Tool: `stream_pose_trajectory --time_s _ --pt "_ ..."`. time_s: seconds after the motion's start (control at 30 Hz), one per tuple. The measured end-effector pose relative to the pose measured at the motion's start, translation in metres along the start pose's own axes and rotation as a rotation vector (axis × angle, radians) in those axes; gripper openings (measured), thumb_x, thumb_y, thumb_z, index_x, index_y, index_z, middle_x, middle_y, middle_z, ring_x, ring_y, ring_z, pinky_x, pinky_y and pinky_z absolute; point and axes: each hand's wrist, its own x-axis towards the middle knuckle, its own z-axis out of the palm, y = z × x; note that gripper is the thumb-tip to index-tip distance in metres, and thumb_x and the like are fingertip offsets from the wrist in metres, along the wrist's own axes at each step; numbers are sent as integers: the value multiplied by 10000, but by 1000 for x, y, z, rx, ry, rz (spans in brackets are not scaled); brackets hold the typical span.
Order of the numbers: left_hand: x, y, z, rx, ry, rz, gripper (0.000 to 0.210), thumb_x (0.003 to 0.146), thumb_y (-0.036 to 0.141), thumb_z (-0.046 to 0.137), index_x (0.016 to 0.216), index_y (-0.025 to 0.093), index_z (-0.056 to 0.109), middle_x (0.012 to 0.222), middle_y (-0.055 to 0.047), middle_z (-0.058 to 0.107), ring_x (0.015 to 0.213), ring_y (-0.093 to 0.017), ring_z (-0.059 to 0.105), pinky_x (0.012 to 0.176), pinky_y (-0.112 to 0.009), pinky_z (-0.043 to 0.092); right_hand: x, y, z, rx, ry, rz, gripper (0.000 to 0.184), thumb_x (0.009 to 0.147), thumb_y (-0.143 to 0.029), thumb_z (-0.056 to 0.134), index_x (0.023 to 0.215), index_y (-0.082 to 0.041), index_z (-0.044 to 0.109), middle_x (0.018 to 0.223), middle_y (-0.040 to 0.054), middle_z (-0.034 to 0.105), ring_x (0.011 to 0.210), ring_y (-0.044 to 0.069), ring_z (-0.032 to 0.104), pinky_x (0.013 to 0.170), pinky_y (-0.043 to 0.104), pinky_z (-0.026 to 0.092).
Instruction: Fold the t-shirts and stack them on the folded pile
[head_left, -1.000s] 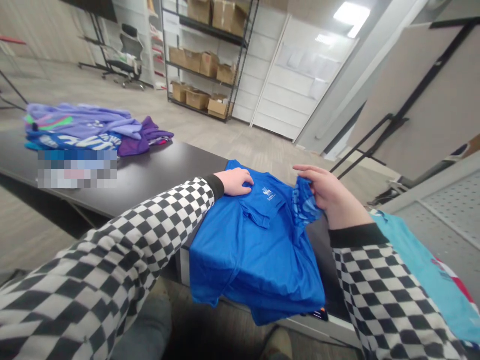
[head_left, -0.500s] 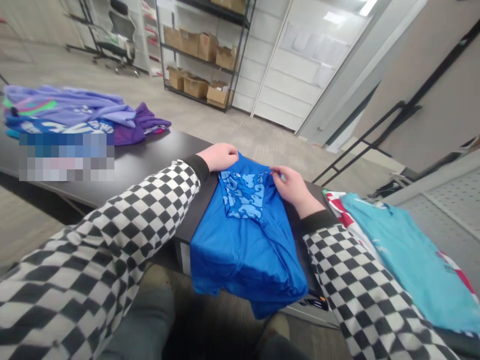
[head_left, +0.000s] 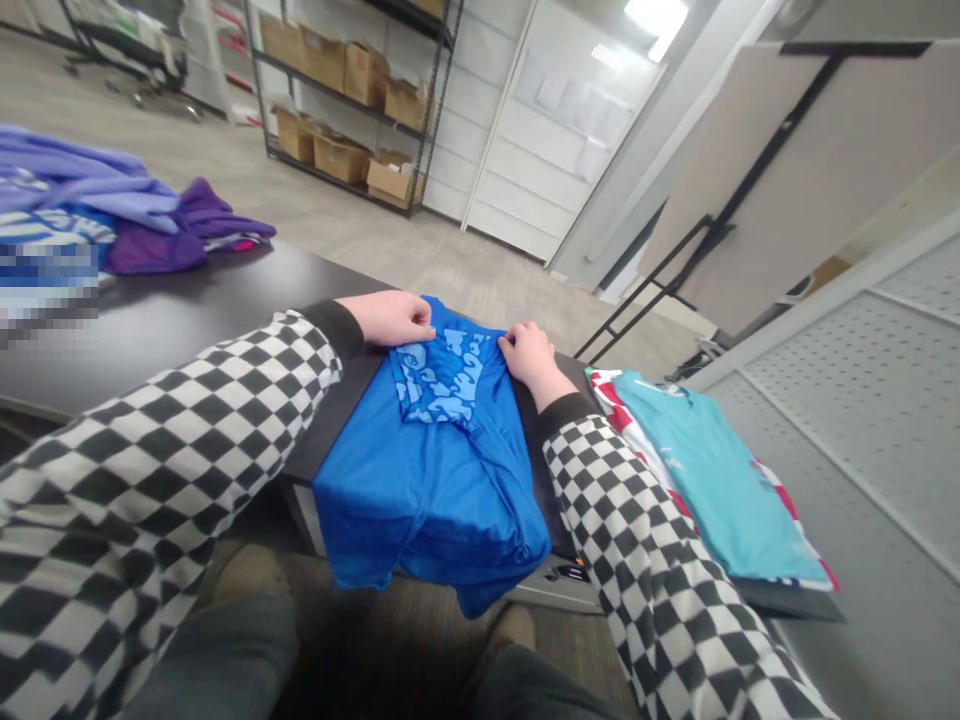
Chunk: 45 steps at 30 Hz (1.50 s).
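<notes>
A blue shirt (head_left: 442, 480) lies on the dark table, its lower end hanging over the near edge. One sleeve with a light-blue wave pattern is folded across its upper part. My left hand (head_left: 394, 317) pinches the fabric at the shirt's upper left, fingers closed beside the patterned sleeve. At the upper right, my right hand (head_left: 529, 350) has its thumb and fingers closed on the shirt's edge. The fabric between both hands lies fairly flat, while wrinkles run through the lower half.
Folded shirts, a turquoise one (head_left: 705, 460) on top, lie to the right beside a perforated grey panel (head_left: 862, 400). Purple and blue clothes (head_left: 150, 220) are heaped on the table (head_left: 247, 320) at left. Beyond stands a shelf rack (head_left: 341, 105) with cardboard boxes.
The camera view has swung to the right, so everything appears shifted left. My left hand has moved slightly inward over the sleeve's corner; my right hand stays at the upper right edge.
</notes>
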Motion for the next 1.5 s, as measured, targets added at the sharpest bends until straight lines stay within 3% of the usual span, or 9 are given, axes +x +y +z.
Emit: stream_pose_trajectory --time_s 0.33,0.53,0.7,0.83,0.93,1.1,1.27,1.37,1.5 --pt "9 -11 10 133 -22 -65 412 880 657 775 929 251 823 876 -80 783 944 -328 770 877 -347 553 21 -2 5 9 2 54 316 1173 -344 509 1307 -223 768 1489 204 718 1394 414 640 1181 636 512" --pt "3 12 9 186 144 -21 401 903 462 736 1212 236 857 1140 -113 810 1130 -356 764 1016 -376 577 -6 -2 -14 147 221 -19 426 1165 -312 471 1477 -163 719 1544 226 714 1429 392 661 1227 567 515" --pt "-3 25 7 80 36 96 394 907 415 673 1196 232 867 1121 -74 812 1094 -326 759 987 -351 568 -41 0 -14 309 -80 -346 426 1154 -412 591 1463 -195 790 1547 147 758 1471 311 685 1304 460 493" --pt "0 10 12 102 -109 41 426 914 519 685 1201 251 851 1032 -43 814 1000 -294 766 886 -307 556 -50 -2 0 294 -248 -358 615 1176 -475 578 1728 -207 599 1849 137 476 1753 345 387 1449 571 293" --pt "-3 12 6 188 -74 3 412 952 523 644 1181 246 843 1043 -59 817 1022 -311 765 936 -340 576 -48 -5 5 298 -269 -320 668 1183 -541 558 1774 -229 544 1890 129 397 1790 406 285 1449 686 225" --pt "-65 108 6 182 160 199 407 1077 374 492 1285 253 819 1257 -122 794 1200 -352 732 1115 -473 571 -46 -10 8 323 -246 -308 701 1146 -631 596 1756 -287 567 1897 99 385 1783 449 282 1436 733 204" --pt "-150 212 62 192 -228 651 255 1098 302 621 1282 331 795 1293 -165 736 1128 -344 704 934 -499 602 -44 -11 13 330 -208 -333 694 1138 -631 596 1742 -289 584 1894 89 395 1775 450 305 1439 712 213" --pt "-166 229 84 318 -242 637 154 1086 165 659 1160 263 753 1163 -155 713 1041 -325 689 813 -469 574 -43 -12 15 320 -183 -355 680 1140 -591 605 1730 -253 600 1879 120 416 1759 461 339 1425 725 250" --pt "-177 227 78 317 -158 619 178 1070 54 663 1026 223 696 950 -62 683 914 -275 691 791 -405 533 -42 -14 16 278 -166 -360 646 1140 -556 618 1715 -261 614 1863 121 447 1745 446 376 1427 690 280"
